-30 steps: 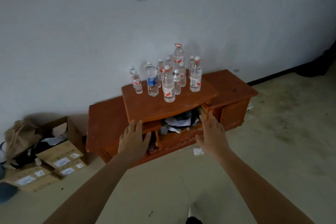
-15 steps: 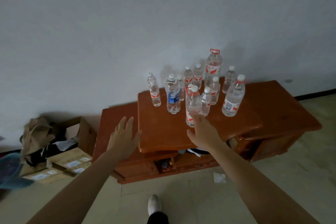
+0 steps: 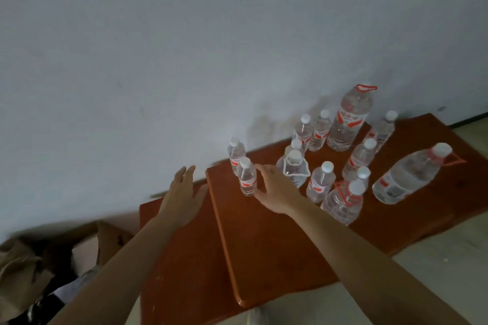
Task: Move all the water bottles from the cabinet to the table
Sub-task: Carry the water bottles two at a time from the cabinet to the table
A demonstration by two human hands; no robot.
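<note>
Several clear water bottles with red labels stand on the raised middle top of the reddish wooden cabinet (image 3: 264,240). A small bottle (image 3: 247,177) stands nearest the left edge, with another small bottle (image 3: 235,157) just behind it. My right hand (image 3: 274,188) reaches over the top to the small front bottle, its fingers by the shoulder and its thumb by the base, not clearly closed round it. My left hand (image 3: 182,192) hovers flat, fingers straight, over the cabinet's lower left part. A tall bottle (image 3: 348,119) stands at the back and a wide bottle (image 3: 406,174) at the right.
A pale wall rises directly behind the cabinet. Cardboard boxes (image 3: 105,243) and a tan bag (image 3: 18,269) lie on the floor at the lower left. Pale floor shows to the right of and below the cabinet.
The view has come closer and looks down on the cabinet top. My right hand moved left from the middle bottles to the small left bottle. My left hand rose and moved forward.
</note>
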